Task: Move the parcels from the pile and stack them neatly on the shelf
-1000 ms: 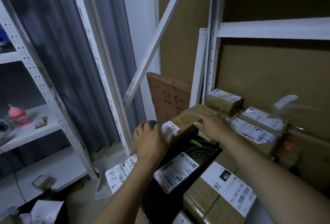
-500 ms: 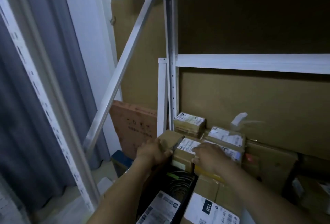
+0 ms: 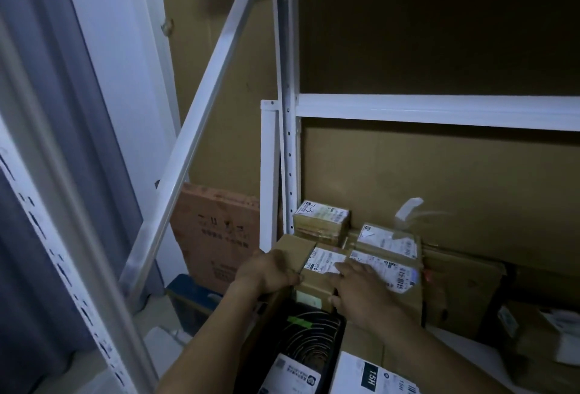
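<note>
left hand (image 3: 270,271) grips the left end of a brown parcel (image 3: 295,247); right hand (image 3: 361,290) lies flat on its white label (image 3: 326,259), other labelled parcels (image 3: 387,255) just beside.

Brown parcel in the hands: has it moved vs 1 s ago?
Yes. The brown parcel has gone right: it was mostly left of the white upright, now mostly right of it, just in front of the small labelled box.
</note>
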